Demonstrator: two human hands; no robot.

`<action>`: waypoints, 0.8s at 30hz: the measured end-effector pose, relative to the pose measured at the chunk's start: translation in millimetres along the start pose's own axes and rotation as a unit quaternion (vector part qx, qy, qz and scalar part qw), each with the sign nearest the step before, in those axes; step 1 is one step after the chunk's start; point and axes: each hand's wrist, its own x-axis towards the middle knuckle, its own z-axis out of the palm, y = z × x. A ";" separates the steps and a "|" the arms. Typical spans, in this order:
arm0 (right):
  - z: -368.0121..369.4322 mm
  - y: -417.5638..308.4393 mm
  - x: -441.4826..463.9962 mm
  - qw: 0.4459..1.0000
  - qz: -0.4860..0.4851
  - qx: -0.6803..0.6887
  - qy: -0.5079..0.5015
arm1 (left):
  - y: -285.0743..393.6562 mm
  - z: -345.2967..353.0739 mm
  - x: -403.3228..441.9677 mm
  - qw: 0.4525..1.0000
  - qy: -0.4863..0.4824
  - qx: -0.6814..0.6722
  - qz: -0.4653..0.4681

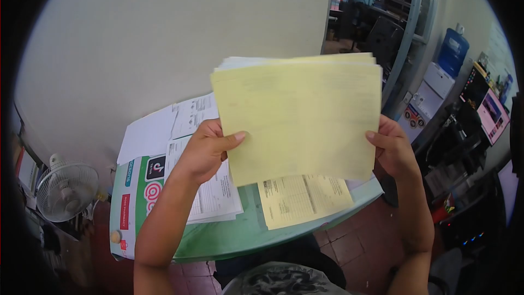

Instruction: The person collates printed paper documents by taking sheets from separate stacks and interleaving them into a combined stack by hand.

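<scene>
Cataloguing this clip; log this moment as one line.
both hands: gripping yellow-and-white paper stack | below: printed yellow sheet on green table

The green desk (204, 241) bears blank white paper (143, 137) and a white form (194, 113) by the wall, more white forms (215, 199) nearer its front edge, and, to their right, yellow forms (305, 202).
</scene>
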 end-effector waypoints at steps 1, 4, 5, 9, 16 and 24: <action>-1.2 1.7 -5.3 0.999 -0.016 0.011 0.026 | 1.1 -1.3 -1.7 1.000 0.015 0.006 0.014; -5.1 37.8 -21.4 0.993 -0.073 -0.040 0.086 | -12.6 11.2 -9.2 0.991 0.078 0.079 0.080; -6.9 52.5 -25.8 0.988 -0.092 -0.070 0.103 | -22.8 19.2 -12.4 0.983 0.101 0.112 0.104; 8.8 75.2 -33.7 0.979 -0.128 -0.092 0.131 | -48.6 24.9 -10.1 0.981 0.130 0.123 0.080; 20.0 69.0 -15.1 0.975 -0.172 -0.057 0.131 | -55.4 37.2 -7.0 0.968 0.185 0.135 0.107; 19.3 61.3 -9.7 0.979 -0.155 -0.061 0.122 | -51.0 33.2 -6.8 0.973 0.181 0.097 0.108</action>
